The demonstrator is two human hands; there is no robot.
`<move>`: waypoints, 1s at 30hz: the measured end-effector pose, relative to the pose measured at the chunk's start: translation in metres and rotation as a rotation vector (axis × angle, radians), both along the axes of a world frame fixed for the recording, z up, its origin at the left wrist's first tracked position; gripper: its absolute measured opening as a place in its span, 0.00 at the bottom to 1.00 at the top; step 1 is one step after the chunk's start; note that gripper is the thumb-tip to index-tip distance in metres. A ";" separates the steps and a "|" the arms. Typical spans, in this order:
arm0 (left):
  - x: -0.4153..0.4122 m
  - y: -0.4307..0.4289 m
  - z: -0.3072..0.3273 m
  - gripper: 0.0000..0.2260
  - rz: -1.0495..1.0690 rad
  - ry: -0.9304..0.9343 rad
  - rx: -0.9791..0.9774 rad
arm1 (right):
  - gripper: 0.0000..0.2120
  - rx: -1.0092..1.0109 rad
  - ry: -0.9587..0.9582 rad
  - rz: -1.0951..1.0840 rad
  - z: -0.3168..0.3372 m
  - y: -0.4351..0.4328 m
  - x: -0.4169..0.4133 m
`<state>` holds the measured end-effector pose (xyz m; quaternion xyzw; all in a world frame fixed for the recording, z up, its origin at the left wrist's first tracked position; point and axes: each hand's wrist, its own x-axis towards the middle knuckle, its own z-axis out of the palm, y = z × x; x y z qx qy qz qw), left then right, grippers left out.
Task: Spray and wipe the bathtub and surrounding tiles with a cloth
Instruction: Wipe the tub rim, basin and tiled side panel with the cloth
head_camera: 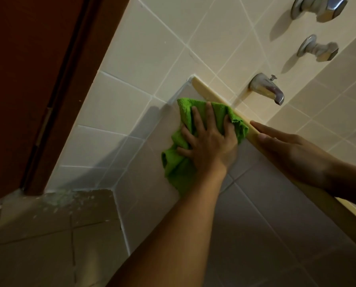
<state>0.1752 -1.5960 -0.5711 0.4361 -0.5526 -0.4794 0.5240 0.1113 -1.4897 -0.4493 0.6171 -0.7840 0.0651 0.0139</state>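
L hand (208, 148) pressing green cloth (177, 166) flat against tiled tub front (266, 214), fingers (209, 112) spreading wide over it, not gripping. Cloth lying just under tub rim (214, 97), near corner w/ wall tiles (152, 48). R hand (286, 150) resting along rim, its fingers straight & together, holding nothing. Spout (268, 88) sticking out of the wall above rim
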 end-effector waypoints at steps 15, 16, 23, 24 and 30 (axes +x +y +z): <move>0.001 -0.040 -0.093 0.27 0.034 0.048 0.450 | 0.26 0.014 0.108 -0.040 -0.001 -0.015 0.012; 0.001 -0.041 -0.106 0.27 0.035 0.050 0.485 | 0.27 0.015 0.132 -0.040 -0.002 -0.019 0.013; 0.002 -0.028 -0.217 0.25 0.023 -0.036 0.583 | 0.26 0.045 0.279 -0.033 -0.005 -0.047 0.017; 0.001 -0.021 -0.235 0.25 0.003 -0.107 0.577 | 0.27 0.049 0.277 -0.031 -0.004 -0.048 0.017; -0.030 0.041 -0.321 0.21 0.031 -0.308 0.406 | 0.33 0.041 0.383 -0.003 -0.005 -0.054 0.023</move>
